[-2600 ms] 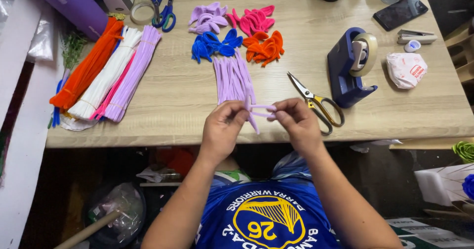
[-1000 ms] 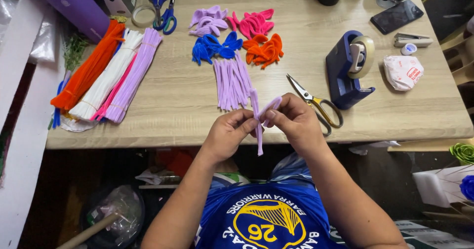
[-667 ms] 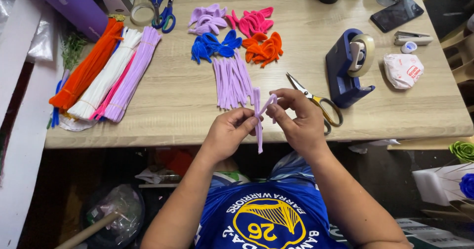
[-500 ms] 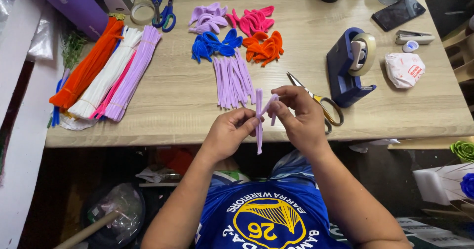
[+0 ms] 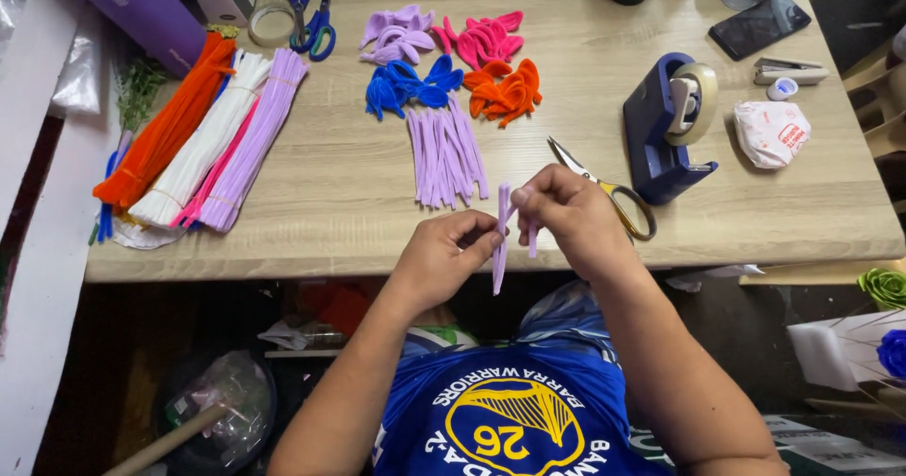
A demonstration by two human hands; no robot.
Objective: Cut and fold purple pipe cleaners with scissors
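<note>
Both hands meet over the near edge of the wooden table [image 5: 585, 108], and between them stands a lilac pipe cleaner [image 5: 500, 240], bent so that its two strands run almost upright, the fold at the top and the ends hanging below the table edge. The left hand [image 5: 442, 259] is closed around it from the left, its thumb and fingers pressing on the strands about halfway down. The right hand [image 5: 571, 214] pinches the top of the fold between thumb and forefinger, and a short lilac end [image 5: 533, 240] pokes down beneath its fingers. Just beyond the hands lies a loose bundle of cut lilac pipe cleaners [image 5: 445, 150], fanned slightly on the table. Farther back sit four small heaps of folded loops: blue [image 5: 404, 84], orange [image 5: 505, 87], pink [image 5: 481, 37] and lilac [image 5: 396, 33]. At the left, long uncut pipe cleaners lie in bundles side by side, orange [image 5: 165, 127], white [image 5: 208, 141] and lilac [image 5: 255, 141]. Scissors with yellow handles [image 5: 604, 188] lie just right of the right hand, partly behind it, and near them stands a dark blue tape dispenser [image 5: 665, 127]. Blue-handled scissors [image 5: 311, 4] and a roll of clear tape [image 5: 272, 25] lie at the far edge, and a dark phone [image 5: 758, 25] rests at the far right
</note>
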